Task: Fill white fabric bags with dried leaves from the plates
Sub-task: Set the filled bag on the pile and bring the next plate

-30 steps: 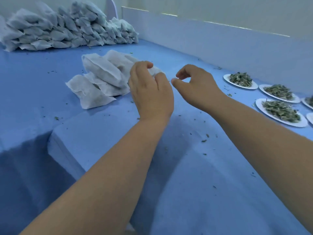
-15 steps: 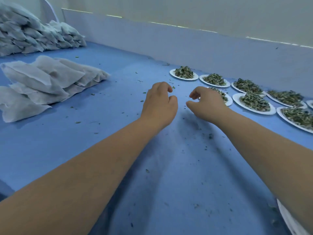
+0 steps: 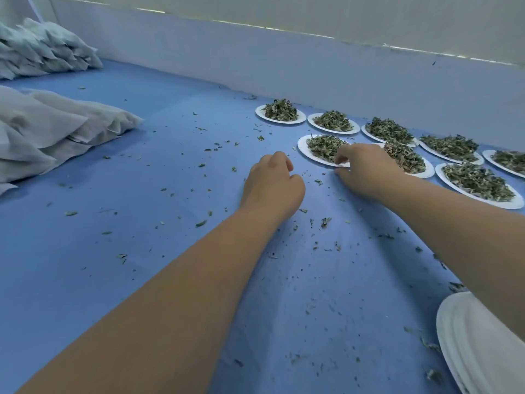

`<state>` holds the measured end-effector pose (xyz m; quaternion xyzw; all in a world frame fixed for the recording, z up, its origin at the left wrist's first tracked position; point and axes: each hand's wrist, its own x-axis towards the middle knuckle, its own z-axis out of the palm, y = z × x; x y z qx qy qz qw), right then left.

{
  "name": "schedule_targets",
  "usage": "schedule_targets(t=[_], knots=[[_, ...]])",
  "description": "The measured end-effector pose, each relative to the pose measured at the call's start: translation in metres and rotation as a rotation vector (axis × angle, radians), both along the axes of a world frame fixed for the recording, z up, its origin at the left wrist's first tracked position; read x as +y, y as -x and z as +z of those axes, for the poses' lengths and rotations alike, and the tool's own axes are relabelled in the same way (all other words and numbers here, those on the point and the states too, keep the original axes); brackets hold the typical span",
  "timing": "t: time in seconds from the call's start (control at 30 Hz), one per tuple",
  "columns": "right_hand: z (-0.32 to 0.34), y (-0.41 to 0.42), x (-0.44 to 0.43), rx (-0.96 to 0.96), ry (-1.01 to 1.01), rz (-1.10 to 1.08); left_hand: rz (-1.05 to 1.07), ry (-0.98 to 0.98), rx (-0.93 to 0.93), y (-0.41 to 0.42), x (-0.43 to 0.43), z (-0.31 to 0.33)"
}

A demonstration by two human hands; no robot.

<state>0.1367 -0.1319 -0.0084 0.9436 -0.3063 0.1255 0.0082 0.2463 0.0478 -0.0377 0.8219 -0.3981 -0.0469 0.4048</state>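
Some bags filled, many plates still heaped
Filled white bags (image 3: 42, 49) pile at 10 o'clock, loose bags (image 3: 56, 129) at 9, and leaf plates (image 3: 279, 120) wait at 1 to 2. Your right grip (image 3: 366, 169) pinches the rim of the nearest plate (image 3: 302, 146); your left grip (image 3: 272, 183) is curled on nothing, just beside it over the tabletop (image 3: 142, 223)

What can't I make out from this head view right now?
All head view.
Left hand: curled fingers hide its palm; whether it holds anything is unclear.
Second plate, behind the right hand: partly covered by that hand, which pinches the front plate.
White stack, bottom right: cut off by frame edge and right forearm.
Bag pile, left: cut off by left edge.
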Motion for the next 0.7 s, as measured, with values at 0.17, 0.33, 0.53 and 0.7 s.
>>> schedule_targets(t=[0.17,0.33,0.53,0.7], knots=[[-0.003,-0.004,-0.01,-0.037,-0.032,0.043,-0.008,0.02,0.016,-0.002,0.001,-0.001],[-0.004,-0.003,-0.013,0.034,0.022,0.052,-0.013,0.018,0.024,-0.002,0.001,-0.001],[-0.002,0.004,-0.005,0.135,0.245,0.14,-0.017,0.011,0.021,-0.004,0.0,-0.002],[0.003,0.027,0.013,0.147,0.304,0.265,-0.025,-0.003,0.013,-0.004,0.0,-0.002]])
